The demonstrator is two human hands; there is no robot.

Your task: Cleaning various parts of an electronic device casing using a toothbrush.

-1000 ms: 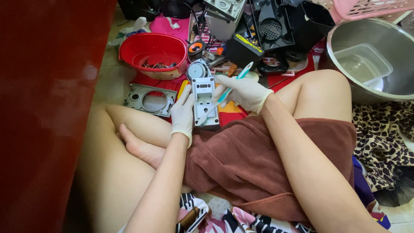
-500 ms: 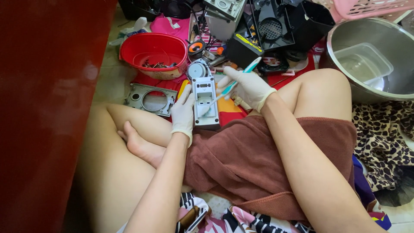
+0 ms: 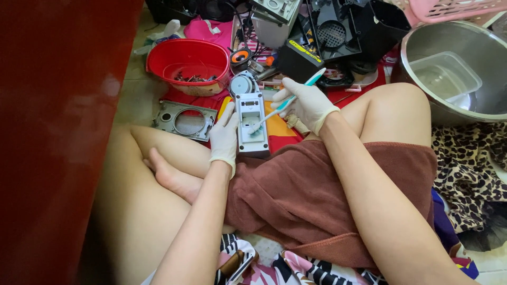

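Left hand (image 3: 224,134) grips grey panel (image 3: 252,124) edge; right hand (image 3: 306,103) grips toothbrush (image 3: 285,103), bristles on panel lower half; brushing underway, unfinished.

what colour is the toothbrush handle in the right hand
Teal and white, shown best in the head view: the toothbrush is held in the gloved right hand.

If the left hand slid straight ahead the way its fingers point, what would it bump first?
Probably the round grey part just beyond the left hand, then the red bowl; depth is hard to judge.
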